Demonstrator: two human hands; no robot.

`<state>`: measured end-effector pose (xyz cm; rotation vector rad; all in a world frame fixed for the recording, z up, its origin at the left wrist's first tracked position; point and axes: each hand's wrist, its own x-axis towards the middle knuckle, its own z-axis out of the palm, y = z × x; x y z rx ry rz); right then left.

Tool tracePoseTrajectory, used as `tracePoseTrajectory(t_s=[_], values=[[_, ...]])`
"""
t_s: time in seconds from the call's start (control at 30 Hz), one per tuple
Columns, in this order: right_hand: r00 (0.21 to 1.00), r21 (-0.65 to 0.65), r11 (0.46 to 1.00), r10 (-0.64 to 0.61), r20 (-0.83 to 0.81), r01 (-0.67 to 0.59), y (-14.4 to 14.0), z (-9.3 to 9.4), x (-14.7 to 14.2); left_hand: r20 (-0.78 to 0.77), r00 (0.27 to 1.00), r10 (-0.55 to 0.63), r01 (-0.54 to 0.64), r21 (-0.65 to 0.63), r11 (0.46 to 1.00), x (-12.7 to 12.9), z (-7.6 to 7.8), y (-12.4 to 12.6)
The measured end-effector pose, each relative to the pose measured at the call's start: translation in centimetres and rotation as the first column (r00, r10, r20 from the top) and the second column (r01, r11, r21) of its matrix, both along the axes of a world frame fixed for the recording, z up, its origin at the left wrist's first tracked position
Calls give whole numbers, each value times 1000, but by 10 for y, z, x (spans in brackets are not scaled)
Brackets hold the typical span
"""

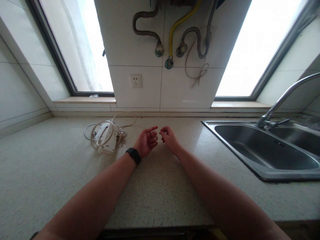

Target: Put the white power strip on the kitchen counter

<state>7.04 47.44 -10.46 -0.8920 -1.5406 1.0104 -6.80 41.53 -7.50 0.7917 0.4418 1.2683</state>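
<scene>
Both forearms stretch out over the speckled tabletop [162, 186], the hands meeting near its middle. The left hand [147, 141] lies palm up with fingers loosely curled, a black band [133, 155] on its wrist; its grip is open and holds nothing. The right hand [169, 137] sits just beside it, fingertips bent inward and almost touching those of the left; its grip is likewise loose and empty, as far as can be seen.

Nearest the left hand, just to its left, a white power strip [106, 136] lies on the tabletop with its cable coiled around it, apart from the hand.

To the right, a steel sink [250, 160] is set into the tabletop. Its near basin [265, 151] holds nothing visible; the far basin is only partly in view. A curved faucet [285, 98] stands over them. A wall socket [136, 81] sits on the tiled wall beyond, under several hoses [172, 31].
</scene>
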Motion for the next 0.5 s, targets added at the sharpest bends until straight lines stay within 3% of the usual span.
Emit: tracePoseTrajectory(t_s=[0.2,0.37,0.5], values=[[1000,36,999,7,22,-8,5,-3,4,-276,946,172,-155,81,984,6,-11,1],[982,-29,992,124,141,-121,10,-2,15,-518,807,282,-230,164,959,4,-18,8],[933,-53,977,213,292,-206,9,3,25,-645,684,342,-211,274,938,-2,-22,15]])
